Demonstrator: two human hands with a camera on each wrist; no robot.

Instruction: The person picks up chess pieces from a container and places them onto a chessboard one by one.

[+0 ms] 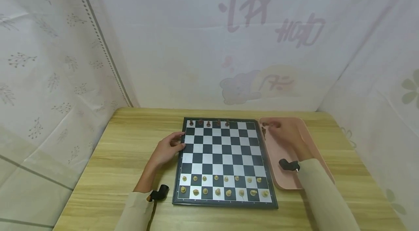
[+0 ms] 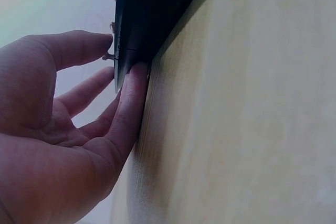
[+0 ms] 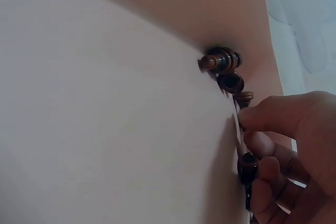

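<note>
A black-and-white chessboard [image 1: 216, 149] lies on the table. My left hand [image 1: 167, 151] touches its left edge, thumb and fingertips spread along the rim; in the left wrist view the fingers [image 2: 134, 85] reach to the board's side. My right hand [image 1: 288, 134] is inside the pink tray [image 1: 278, 176], over its far left corner. Dark brown chess pieces [image 3: 220, 60] lie along the tray wall there. Thumb and fingers are bent close to a piece [image 3: 248, 167]; whether they pinch one I cannot tell.
Several dark red pieces [image 1: 208, 123] stand on the board's far row. Two near rows carry pale pieces, with pawns [image 1: 216, 178] in front of larger ones [image 1: 217, 191]. The tray sits right beside the board's right edge. A white curtain [image 1: 209, 60] hangs behind the wooden table [image 1: 131, 143].
</note>
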